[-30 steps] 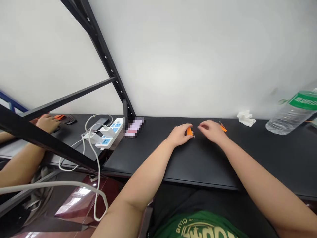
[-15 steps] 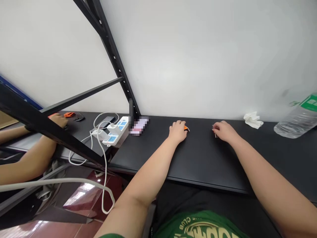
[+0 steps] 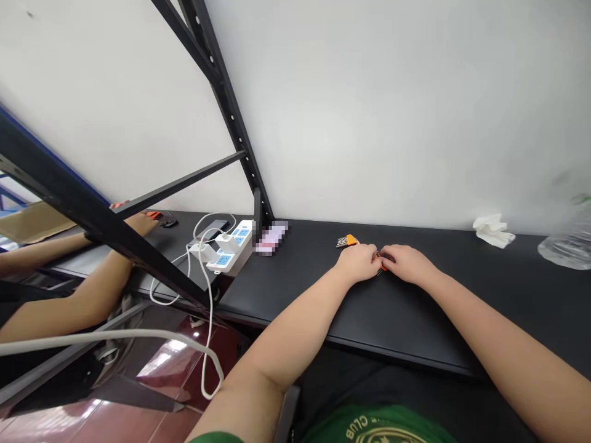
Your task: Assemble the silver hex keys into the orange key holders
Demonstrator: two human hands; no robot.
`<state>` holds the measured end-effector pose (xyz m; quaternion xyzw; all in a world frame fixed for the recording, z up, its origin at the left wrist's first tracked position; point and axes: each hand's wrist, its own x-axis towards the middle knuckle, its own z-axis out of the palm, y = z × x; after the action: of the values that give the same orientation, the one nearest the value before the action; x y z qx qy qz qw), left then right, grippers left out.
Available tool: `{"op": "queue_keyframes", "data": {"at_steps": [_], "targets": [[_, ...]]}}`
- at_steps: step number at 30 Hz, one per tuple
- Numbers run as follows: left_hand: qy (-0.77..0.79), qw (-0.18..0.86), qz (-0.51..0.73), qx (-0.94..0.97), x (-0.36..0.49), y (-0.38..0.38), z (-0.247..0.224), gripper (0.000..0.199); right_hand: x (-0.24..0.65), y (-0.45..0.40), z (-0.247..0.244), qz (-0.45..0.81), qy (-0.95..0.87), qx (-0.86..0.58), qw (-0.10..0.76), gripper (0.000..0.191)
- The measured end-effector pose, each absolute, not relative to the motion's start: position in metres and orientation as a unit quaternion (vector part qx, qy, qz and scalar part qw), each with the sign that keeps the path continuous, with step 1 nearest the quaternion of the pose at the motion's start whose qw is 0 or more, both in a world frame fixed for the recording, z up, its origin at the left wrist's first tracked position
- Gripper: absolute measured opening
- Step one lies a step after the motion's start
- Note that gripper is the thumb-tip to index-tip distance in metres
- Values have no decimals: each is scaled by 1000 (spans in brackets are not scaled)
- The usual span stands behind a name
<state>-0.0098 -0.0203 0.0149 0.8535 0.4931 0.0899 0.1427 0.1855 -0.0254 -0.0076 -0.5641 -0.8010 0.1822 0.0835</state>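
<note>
My left hand [image 3: 361,263] and my right hand [image 3: 407,263] meet over the black tabletop [image 3: 295,289]. Between their fingertips shows a small orange piece [image 3: 382,268], with dark thin parts by it; both hands have their fingers closed on it, and much of it is hidden. Just behind my left hand lies an orange holder [image 3: 352,239] with several thin metal keys [image 3: 342,242] pointing left.
A white power strip [image 3: 235,248] with plugs and cables stands left of a blurred phone [image 3: 272,239], by a black metal frame [image 3: 231,111]. Crumpled tissue [image 3: 493,231] and a clear bottle [image 3: 570,243] are right. Another person's arms [image 3: 92,289] reach in at far left.
My hands have come together, my left moving right and off the orange holder, which now shows on the table. An orange piece is between my fingers. The view has shifted slightly left.
</note>
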Motion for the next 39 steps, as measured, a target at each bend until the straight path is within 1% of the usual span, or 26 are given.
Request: {"op": "queue_keyframes", "data": {"at_steps": [3,5,9,15,23,29,39], "targets": [[474,131,100,865,-9,-20,13,19,179,-25,-7,173,-794,-576,84,23],[465,126,89,872,-10,-18,13,24,177,-25,-5,169,-779,-599,82,24],[475,123,90,867,-9,-14,14,35,177,-23,-3,184,-751,-627,91,20],[480,134,75,864,-9,-13,17,24,181,-22,-1,219,-747,-619,101,15],[476,111,77,869,-8,-14,15,25,168,-23,-2,176,-722,-663,94,33],[488,92,71,865,-5,-14,12,21,163,-22,-4,166,-723,-661,109,21],[494,92,65,862,-4,-15,15,23,178,-22,-6,192,-771,-591,141,16]]}}
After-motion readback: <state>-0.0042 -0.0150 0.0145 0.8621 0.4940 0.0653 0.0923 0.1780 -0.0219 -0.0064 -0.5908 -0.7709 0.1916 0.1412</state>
